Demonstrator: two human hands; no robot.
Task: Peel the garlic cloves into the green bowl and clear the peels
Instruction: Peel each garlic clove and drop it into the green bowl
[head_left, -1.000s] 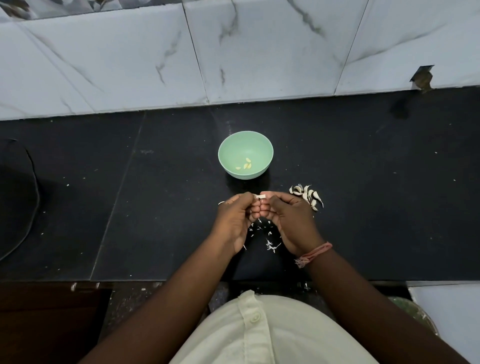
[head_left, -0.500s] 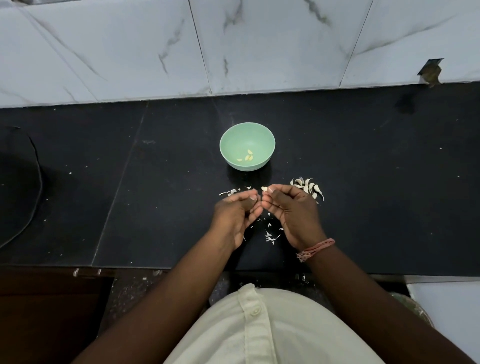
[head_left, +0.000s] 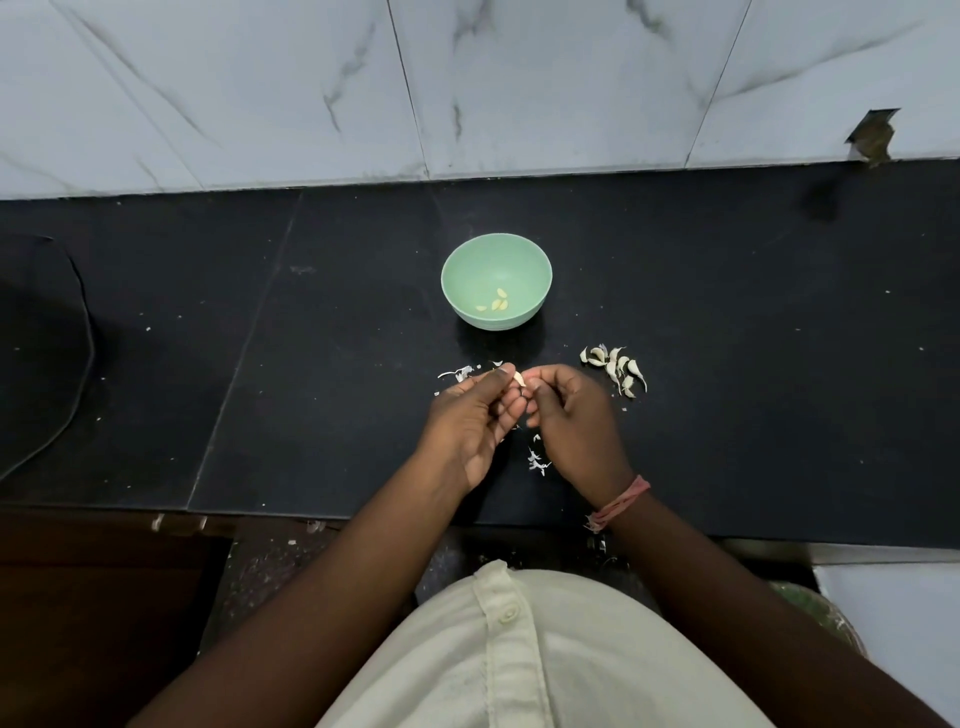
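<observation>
- Pinching a single garlic clove (head_left: 519, 378) between them, the left hand (head_left: 475, 415) and the right hand (head_left: 574, 415) meet over the black counter (head_left: 311, 364), just in front of the bowl; the left thumb and fingers are closed on the clove, and the right fingertips are drawn together against it, seemingly picking at its skin.
- How much skin is left on that clove is too small to tell.
- Beyond the hands, the green bowl (head_left: 535, 265) stands upright near the middle of the counter, holding a few peeled cloves (head_left: 496, 303) at its bottom.
- To the right of the hands, a small heap of unpeeled cloves (head_left: 615, 366) lies on the counter, apart from the bowl.
- Loose peels (head_left: 536, 462) lie scattered under and between the wrists, with more scraps (head_left: 457, 372) just left of the left hand.
- Judged from this, the task is in its early-to-middle part: a few cloves are done, one is in hand, and the larger share waits in the heap.
- Clearing the peels has not begun; scraps also speckle the ledge below the counter edge.
</observation>
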